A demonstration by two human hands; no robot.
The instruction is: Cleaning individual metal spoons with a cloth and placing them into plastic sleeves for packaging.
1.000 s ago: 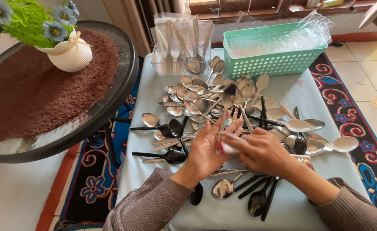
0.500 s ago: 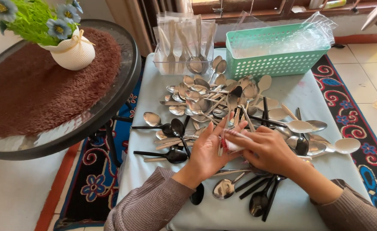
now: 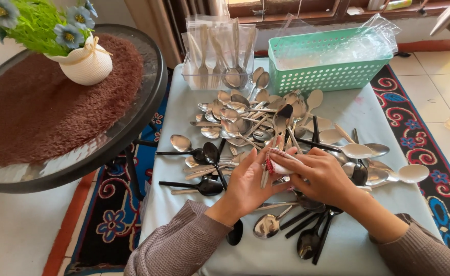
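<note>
Holding spoon [image 3: 278, 134] upright, L hand [image 3: 246, 183] fingers grasping; R hand [image 3: 323, 176] fingers pinching cloth [image 3: 277, 165] on handle.

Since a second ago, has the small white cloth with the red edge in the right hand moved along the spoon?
Yes. The white cloth with the red edge has slid up the held spoon, toward the teal perforated plastic basket.

The spoon [image 3: 278, 122]'s handle is hidden between both hands.

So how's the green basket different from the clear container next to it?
The green basket has perforated walls and holds crumpled clear plastic; the clear container has see-through walls and holds forks and spoons standing upright. The basket is wider and lower, the container narrower. Both sit at the far edge of the table.
</note>
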